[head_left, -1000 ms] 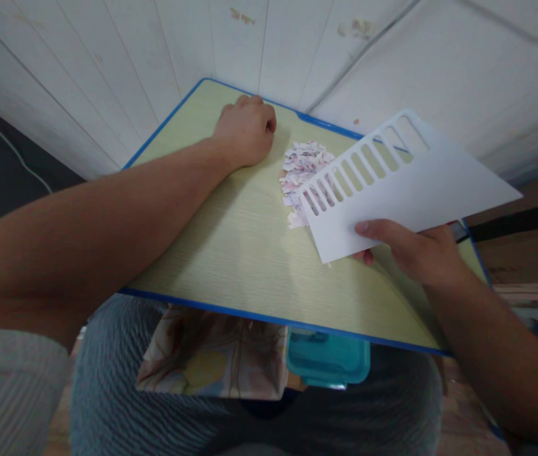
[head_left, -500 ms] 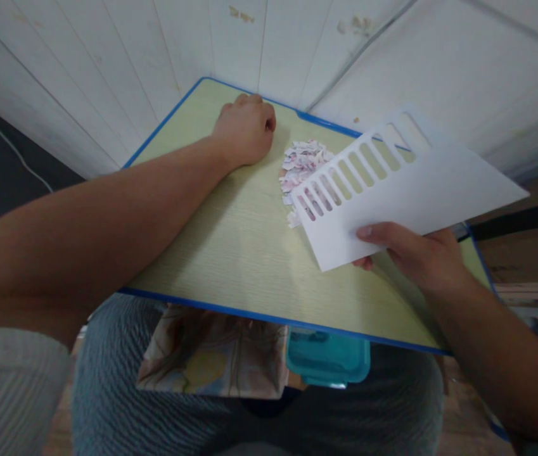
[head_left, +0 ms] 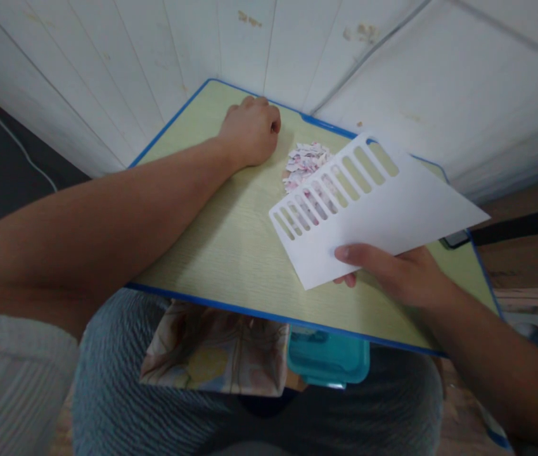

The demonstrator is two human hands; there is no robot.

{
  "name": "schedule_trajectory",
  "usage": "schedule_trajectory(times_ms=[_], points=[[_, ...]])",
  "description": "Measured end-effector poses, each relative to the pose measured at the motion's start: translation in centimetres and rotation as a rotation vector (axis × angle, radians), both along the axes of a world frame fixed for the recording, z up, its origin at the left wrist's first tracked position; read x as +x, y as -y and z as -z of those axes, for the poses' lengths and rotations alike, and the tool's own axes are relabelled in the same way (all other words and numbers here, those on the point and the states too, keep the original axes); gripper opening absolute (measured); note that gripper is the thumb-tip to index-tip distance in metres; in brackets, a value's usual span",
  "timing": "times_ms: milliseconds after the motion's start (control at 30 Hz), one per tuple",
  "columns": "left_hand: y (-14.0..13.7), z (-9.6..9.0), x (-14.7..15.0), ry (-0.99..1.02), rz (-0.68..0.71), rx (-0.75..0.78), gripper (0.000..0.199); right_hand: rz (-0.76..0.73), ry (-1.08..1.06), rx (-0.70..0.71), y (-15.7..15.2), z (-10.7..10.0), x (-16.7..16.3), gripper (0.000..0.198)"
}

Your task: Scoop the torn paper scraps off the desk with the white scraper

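My right hand (head_left: 392, 269) grips a flat white slotted sheet (head_left: 358, 215) by its near edge, thumb on top and fingertips beneath. A row of rounded slots, growing longer toward the far end, runs along its far side. The sheet is held tilted above the table and partly covers a pile of torn or shredded paper pieces (head_left: 307, 163), white with pinkish print. Some of these scraps show through the slots. To the left of the pile, my left hand (head_left: 252, 130) rests on the table in a loose fist, with nothing visible in it.
The small pale-green table (head_left: 230, 234) with blue edging stands against a white panelled wall (head_left: 192, 38). A patterned fabric item (head_left: 216, 354) and a teal translucent box (head_left: 328, 358) are below its front edge, by my lap. A grey cable (head_left: 368, 54) runs down the wall.
My right hand has moved the white slotted sheet left and toward me, so more scraps show through its slots. My left hand stays nearly in place.
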State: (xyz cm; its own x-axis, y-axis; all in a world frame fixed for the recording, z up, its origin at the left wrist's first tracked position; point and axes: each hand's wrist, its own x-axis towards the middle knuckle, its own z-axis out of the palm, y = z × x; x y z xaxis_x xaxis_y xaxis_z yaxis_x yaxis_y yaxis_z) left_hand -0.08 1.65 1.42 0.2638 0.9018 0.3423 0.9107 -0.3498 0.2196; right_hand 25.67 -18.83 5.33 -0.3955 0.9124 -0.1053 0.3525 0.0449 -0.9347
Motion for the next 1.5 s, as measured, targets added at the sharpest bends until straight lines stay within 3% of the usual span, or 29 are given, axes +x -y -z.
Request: schedule_trajectory(times_ms=[233,433,767,833,1033,1200,1367,1500], points=[[0.2,-0.2,-0.3,0.024,-0.018,-0.035,0.045,0.259,-0.049,-0.053,-1.4,-0.6,1.8,0.019],[0.3,-0.3,0.0,0.005,-0.017,-0.03,0.042,0.222,0.027,-0.133,-1.5,-1.2,2.3,0.014],[0.2,-0.2,0.1,0.045,-0.005,-0.025,0.035,0.05,0.061,-0.22,-1.0,-0.1,0.7,0.023],[0.2,-0.2,0.1,0.048,-0.003,-0.033,0.036,0.0,0.087,-0.187,-0.8,-0.1,0.1,0.021],[0.1,-0.1,0.0,0.02,-0.002,-0.029,0.037,-0.002,0.111,0.107,0.4,0.0,-0.7,0.023],[-0.1,-0.2,0.2,0.018,-0.001,-0.044,0.036,-0.054,0.055,-0.001,0.6,0.4,-0.1,0.031],[0.1,-0.3,0.3,-0.005,0.024,-0.021,0.035,-0.037,0.103,0.052,0.6,0.5,-0.3,0.044],[0.3,-0.5,0.3,-0.017,0.021,-0.029,0.034,-0.106,0.139,0.065,1.0,0.5,-0.7,0.053]])
